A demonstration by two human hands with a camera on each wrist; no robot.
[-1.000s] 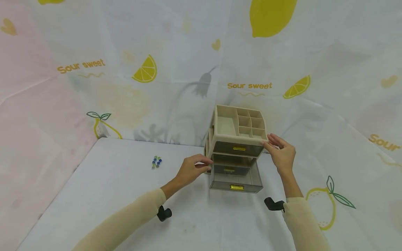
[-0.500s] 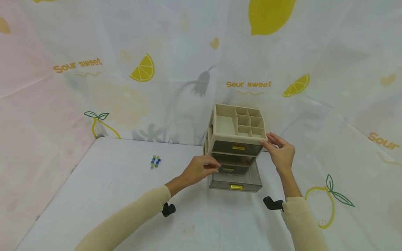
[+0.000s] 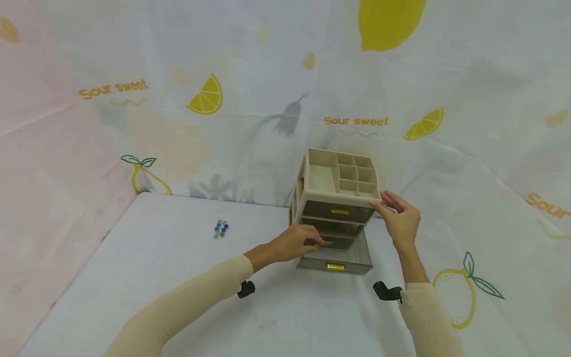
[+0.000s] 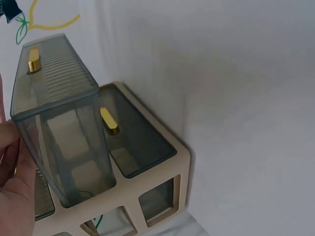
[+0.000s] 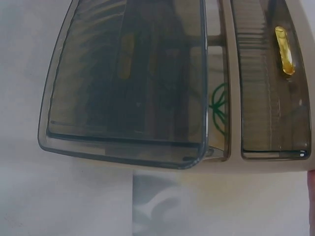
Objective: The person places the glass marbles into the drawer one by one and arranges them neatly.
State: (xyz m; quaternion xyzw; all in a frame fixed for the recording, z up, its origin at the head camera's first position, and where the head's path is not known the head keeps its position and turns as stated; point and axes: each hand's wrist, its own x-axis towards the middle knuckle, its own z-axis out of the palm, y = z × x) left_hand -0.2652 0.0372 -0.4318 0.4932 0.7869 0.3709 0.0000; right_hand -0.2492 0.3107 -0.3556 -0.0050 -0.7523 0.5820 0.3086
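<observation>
Marbles (image 3: 220,229) lie clustered on white table (image 3: 178,297). Left hand (image 3: 296,242) is over the pulled-out clear drawer (image 3: 357,267), fingers bent; cannot tell whether they hold anything. Cream drawer unit (image 3: 341,196) stands right of centre; right hand (image 3: 401,218) grips its upper front corner.

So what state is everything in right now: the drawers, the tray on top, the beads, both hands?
Drawer unit: upright.
Top drawer: closed.
Middle drawer: pulled out.
Bottom drawer: closed.
Tray: open-topped, divided into compartments.
Beads: loose, clustered on the table.
Left hand: over the middle drawer, fingers bent; can't tell if it holds anything.
Right hand: holding the unit's front corner.
Backdrop: hanging, creased.
</observation>
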